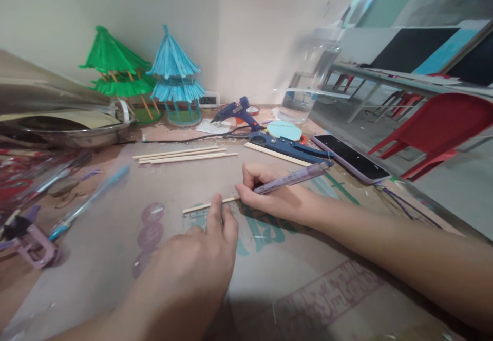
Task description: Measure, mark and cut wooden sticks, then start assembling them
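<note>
The left hand (200,259) presses a thin wooden stick (197,208) down with its fingertips, near the middle of the bench (23,282); some of its fingers are hidden, so I cannot tell how wide its grip is. A clear ruler (195,215) lies along the near side of the stick. The right hand (271,192) has its grip closed around a purple pen (295,177), slanted up to the right, its fingers close to the stick's right end (whether the pen's tip touches the wood is too small to tell).

Farther back, a few loose sticks (185,155) lie side by side. To their right sits a blue cutter (285,148), with a phone (350,158) farther right and a glue gun (236,113) behind. At the far left stand a green model (111,56) and a blue model (175,56), both with pointed roofs, beside a metal bowl (88,137).
</note>
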